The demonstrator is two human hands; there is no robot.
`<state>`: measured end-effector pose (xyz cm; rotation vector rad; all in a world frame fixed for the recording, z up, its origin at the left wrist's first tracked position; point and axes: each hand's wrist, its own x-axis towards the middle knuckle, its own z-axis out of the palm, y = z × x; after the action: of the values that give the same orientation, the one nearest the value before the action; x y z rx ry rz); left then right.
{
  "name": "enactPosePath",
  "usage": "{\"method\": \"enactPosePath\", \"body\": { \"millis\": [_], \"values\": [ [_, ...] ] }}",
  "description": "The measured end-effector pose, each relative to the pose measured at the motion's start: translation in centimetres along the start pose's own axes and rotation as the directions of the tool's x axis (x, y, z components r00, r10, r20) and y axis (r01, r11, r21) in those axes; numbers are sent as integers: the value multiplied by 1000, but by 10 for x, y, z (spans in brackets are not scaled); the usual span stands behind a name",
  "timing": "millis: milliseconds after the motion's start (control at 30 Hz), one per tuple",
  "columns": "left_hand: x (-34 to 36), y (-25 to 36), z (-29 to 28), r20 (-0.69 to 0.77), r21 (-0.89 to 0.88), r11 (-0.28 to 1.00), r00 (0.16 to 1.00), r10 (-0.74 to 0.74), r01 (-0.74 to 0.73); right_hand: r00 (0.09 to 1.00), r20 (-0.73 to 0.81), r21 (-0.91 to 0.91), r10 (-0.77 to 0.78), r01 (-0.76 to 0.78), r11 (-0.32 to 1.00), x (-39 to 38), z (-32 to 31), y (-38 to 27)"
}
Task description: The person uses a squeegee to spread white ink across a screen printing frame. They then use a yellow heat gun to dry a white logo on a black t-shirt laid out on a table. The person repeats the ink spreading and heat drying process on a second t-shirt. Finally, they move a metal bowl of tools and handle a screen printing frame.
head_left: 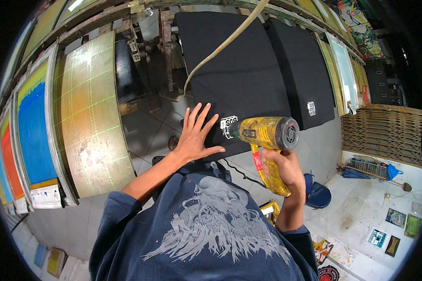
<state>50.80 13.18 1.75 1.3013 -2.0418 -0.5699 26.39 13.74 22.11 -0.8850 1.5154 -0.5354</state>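
My right hand is wrapped round the handle of a yellow heat gun with a dark round back end. Its nozzle points left at a small white print on black fabric stretched over a board. The nozzle tip sits close over the print and covers part of it; whether they touch I cannot tell. My left hand lies flat on the near left edge of the same fabric, fingers spread, just left of the print. A dark cord runs below the board towards the heat gun.
Right of it is a second black fabric-covered board with a white print. Framed screens and a bare board stand left. A beige cable hangs across the black fabric. A dark blue stool seat and a folding lattice gate are at right.
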Motion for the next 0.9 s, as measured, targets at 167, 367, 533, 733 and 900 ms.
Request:
{"method": "enactPosePath", "body": {
  "millis": [167,367,533,733,900],
  "values": [
    [2,1,0,13,20,999,1000,27,-28,997,-65,-31,-40,39,999,0,4,3],
    [5,1,-5,71,9,999,996,51,-52,996,-69,-65,-51,47,997,-11,-1,13],
    [8,-1,-6,107,35,996,992,74,-78,998,-68,-44,7,-10,999,-19,9,2],
    [12,-2,-10,147,59,992,984,101,-111,989,-144,-62,-47,38,997,-20,3,14],
    [12,-6,-5,153,58,989,980,123,-133,1000,-28,0,7,-7,1000,-29,3,11]
  ]
}}
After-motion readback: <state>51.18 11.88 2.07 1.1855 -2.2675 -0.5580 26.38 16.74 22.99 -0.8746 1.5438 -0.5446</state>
